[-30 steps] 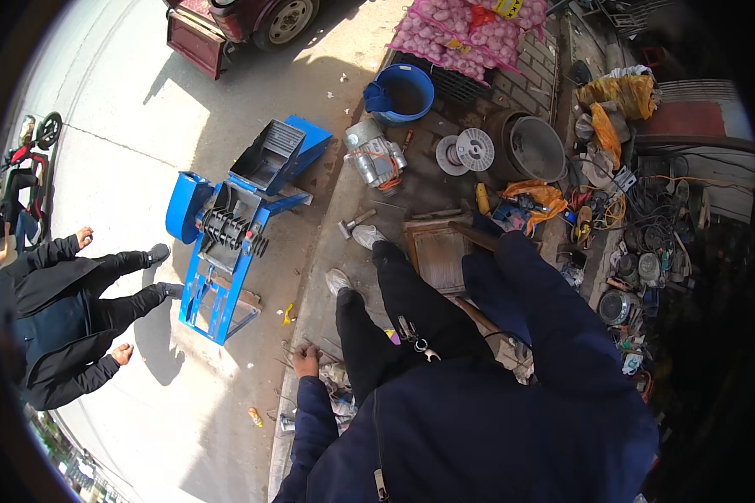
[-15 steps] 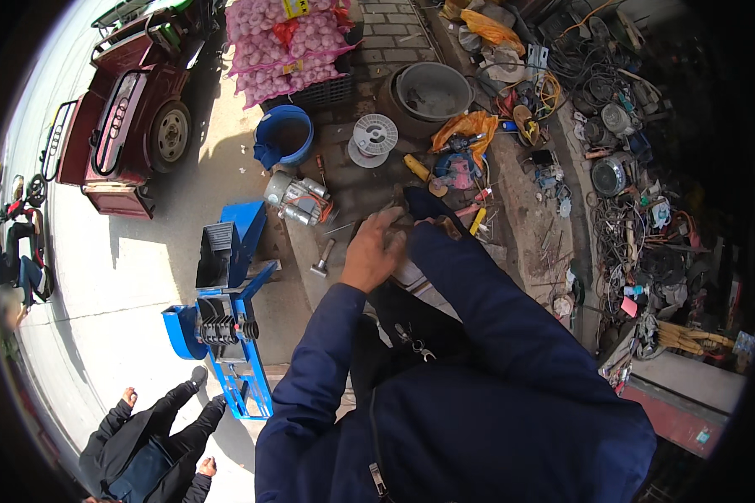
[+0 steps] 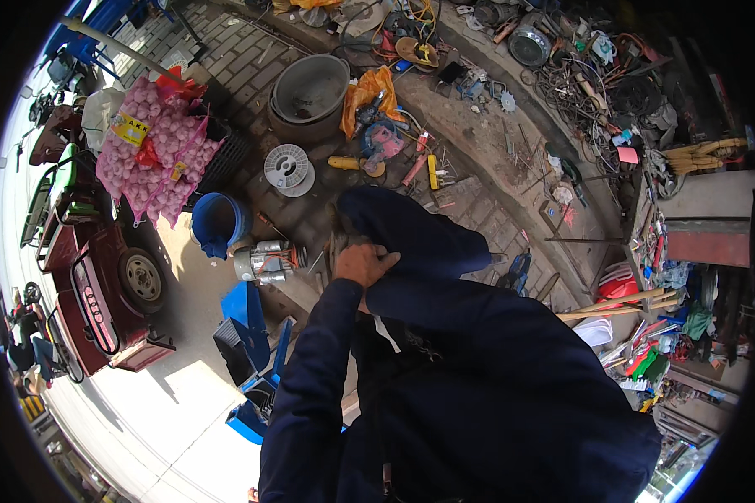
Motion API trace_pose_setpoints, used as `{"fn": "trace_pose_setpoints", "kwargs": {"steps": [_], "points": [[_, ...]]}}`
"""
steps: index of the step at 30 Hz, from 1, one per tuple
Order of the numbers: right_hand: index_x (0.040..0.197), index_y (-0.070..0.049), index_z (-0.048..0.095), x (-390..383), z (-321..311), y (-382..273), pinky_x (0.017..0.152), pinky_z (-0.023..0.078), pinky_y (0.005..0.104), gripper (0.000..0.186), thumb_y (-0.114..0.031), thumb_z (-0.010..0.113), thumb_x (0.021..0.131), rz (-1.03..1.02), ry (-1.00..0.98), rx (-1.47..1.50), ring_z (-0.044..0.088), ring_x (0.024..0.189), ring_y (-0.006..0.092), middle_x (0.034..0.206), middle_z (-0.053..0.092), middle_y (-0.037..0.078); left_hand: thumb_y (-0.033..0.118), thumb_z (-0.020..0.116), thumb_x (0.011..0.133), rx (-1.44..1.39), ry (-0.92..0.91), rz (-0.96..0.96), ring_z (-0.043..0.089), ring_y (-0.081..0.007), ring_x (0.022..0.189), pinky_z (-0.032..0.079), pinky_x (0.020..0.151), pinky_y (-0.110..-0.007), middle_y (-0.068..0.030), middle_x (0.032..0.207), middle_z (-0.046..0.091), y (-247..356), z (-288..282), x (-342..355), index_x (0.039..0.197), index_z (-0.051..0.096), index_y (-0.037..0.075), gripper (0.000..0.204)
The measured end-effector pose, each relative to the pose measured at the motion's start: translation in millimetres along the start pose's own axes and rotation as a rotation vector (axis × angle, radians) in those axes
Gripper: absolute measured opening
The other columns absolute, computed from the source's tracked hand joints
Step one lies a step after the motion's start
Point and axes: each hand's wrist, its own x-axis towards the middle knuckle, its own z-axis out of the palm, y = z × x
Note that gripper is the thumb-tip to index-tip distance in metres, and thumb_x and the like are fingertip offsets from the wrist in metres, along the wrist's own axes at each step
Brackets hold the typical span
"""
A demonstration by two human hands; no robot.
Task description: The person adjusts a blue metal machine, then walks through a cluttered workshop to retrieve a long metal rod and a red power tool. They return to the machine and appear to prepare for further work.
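Observation:
My left hand (image 3: pixel 363 264) is in front of my body, with its fingers curled and partly hidden. They close round something dark and greyish that I cannot make out, beside a navy-clad leg (image 3: pixel 411 230). My right sleeve (image 3: pixel 470 314) reaches in toward the left wrist; the right hand is hidden there, so its fingers do not show. Left of my hands lies a silver electric motor (image 3: pixel 268 261) with orange wires. Just beyond it are a screwdriver (image 3: pixel 270 224) and a white plastic spool (image 3: pixel 287 168).
Ahead are a blue bucket (image 3: pixel 219 223), a large grey pot (image 3: pixel 310 90) and mesh sacks of garlic (image 3: pixel 155 138). A blue machine (image 3: pixel 256 335) stands at left, near a dark red cart (image 3: pixel 92 293). Tools, wires and scrap (image 3: pixel 579 84) crowd the right.
My view has swung to the right, so the motor, bucket and garlic sit further left. The hammer and the nearby person's body have left view. My right hand, seen before, is now hidden.

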Motion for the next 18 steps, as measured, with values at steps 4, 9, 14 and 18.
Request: {"fn": "trace_pose_setpoints", "kwargs": {"steps": [4, 9, 14, 18], "points": [[0.097, -0.003, 0.073, -103, -42, -35, 0.093, 0.055, 0.0509, 0.024, -0.022, 0.064, 0.086, 0.004, 0.142, 0.238, 0.069, 0.107, 0.0376, 0.112, 0.072, 0.019, 0.056, 0.067, 0.09, 0.029, 0.034, 0.049, 0.071, -0.039, 0.087, 0.056, 0.081, -0.049, -0.018, 0.088, 0.074, 17, 8, -4, 0.091, 0.079, 0.013, 0.045], [0.13, -0.004, 0.055, -228, -93, 7, 0.096, 0.045, 0.046, 0.066, -0.022, 0.081, 0.073, 0.653, 0.526, 0.322, 0.054, 0.119, 0.0365, 0.124, 0.054, 0.017, 0.056, 0.067, 0.09, 0.022, 0.06, 0.17, 0.071, -0.0388, 0.085, 0.057, 0.079, -0.049, -0.017, 0.087, 0.074, 25, 23, -16, 0.091, 0.08, 0.014, 0.044], [0.149, -0.001, 0.043, -283, -29, 32, 0.111, 0.037, 0.0499, 0.099, -0.036, 0.087, 0.067, 0.895, 0.098, 0.219, 0.049, 0.131, 0.0362, 0.14, 0.051, 0.02, 0.067, 0.064, 0.088, 0.174, -0.06, 0.092, 0.073, -0.037, 0.09, 0.057, 0.081, -0.046, -0.0144, 0.091, 0.076, 23, 19, -22, 0.095, 0.081, 0.018, 0.052], [0.149, 0.0, 0.042, -276, 26, 16, 0.106, 0.043, 0.0483, 0.099, -0.034, 0.086, 0.067, 0.93, 0.057, 0.399, 0.057, 0.123, 0.0366, 0.135, 0.053, 0.02, 0.071, 0.064, 0.086, 0.168, -0.097, 0.088, 0.073, -0.035, 0.091, 0.057, 0.082, -0.044, -0.0119, 0.092, 0.077, 25, 31, -34, 0.097, 0.082, 0.019, 0.056]]}}
